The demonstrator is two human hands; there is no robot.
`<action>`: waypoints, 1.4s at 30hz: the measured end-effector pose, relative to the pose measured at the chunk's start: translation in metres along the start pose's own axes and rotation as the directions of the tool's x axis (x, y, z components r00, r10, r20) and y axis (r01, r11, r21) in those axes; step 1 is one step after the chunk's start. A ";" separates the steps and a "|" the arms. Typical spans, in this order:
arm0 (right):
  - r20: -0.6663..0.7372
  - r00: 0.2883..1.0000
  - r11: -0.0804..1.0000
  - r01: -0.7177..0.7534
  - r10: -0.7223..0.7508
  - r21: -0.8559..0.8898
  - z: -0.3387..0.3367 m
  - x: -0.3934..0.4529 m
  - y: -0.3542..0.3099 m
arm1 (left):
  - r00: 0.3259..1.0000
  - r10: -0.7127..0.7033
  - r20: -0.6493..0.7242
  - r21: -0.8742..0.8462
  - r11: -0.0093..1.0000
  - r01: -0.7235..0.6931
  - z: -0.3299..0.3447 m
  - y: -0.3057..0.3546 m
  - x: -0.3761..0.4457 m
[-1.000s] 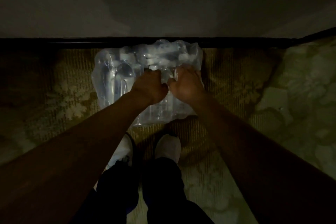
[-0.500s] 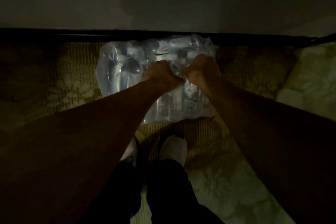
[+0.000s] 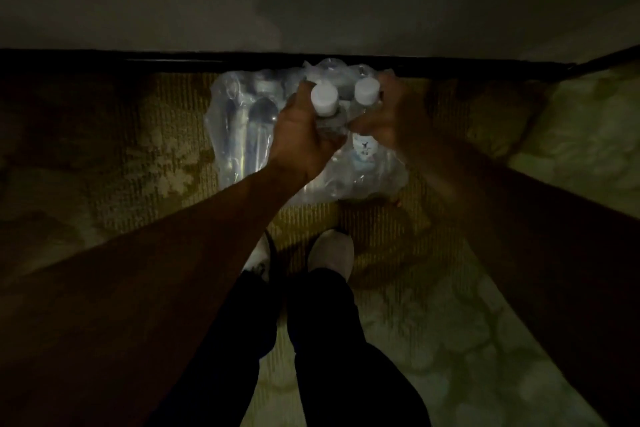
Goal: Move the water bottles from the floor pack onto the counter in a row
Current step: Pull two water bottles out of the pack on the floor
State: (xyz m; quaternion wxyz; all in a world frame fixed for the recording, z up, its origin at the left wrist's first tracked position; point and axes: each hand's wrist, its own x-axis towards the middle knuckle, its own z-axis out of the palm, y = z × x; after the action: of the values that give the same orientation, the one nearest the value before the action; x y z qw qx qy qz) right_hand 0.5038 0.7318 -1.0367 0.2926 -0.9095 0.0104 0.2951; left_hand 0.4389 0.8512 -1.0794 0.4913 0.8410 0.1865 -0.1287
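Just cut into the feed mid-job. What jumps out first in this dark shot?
Two white-capped water bottles at top centre, one in each grip: the left hand holds the left bottle, the right hand the right bottle. Beneath them the shiny plastic floor pack lies on the patterned carpet against the dark baseboard, with the person's pale shoes just below.

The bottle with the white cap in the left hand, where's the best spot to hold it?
Probably round the neck and shoulder just under the white cap, coming down from above, as the left hand does now. The bottle stands upright in the plastic pack, so only its top is free; the wrap and neighbouring bottles seem to block its sides.
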 end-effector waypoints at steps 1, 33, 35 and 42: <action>-0.050 0.998 1.000 0.027 -0.026 0.004 -0.002 -0.004 0.001 | 1.000 0.003 -0.024 -0.051 0.999 -0.004 -0.003 0.006 -0.003; -0.135 0.990 0.612 0.125 -0.031 0.781 -0.278 -0.332 -0.284 | 0.987 -0.026 0.160 -0.701 0.701 0.132 -0.301 0.357 -0.242; -0.145 0.989 0.570 0.138 -0.034 0.810 -0.287 -0.357 -0.310 | 0.990 -0.012 0.143 -0.696 0.710 0.109 -0.320 0.373 -0.261; -0.088 0.993 0.521 0.118 -0.082 0.846 -0.309 -0.422 -0.360 | 0.986 0.066 0.156 -0.624 0.780 0.046 -0.369 0.401 -0.319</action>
State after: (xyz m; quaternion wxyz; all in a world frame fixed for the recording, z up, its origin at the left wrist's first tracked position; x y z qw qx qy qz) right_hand 0.3889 0.7986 -0.4162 0.7141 -0.6565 0.1057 0.2189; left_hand 0.3418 0.9348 -0.4607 0.7572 0.6171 0.1718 -0.1278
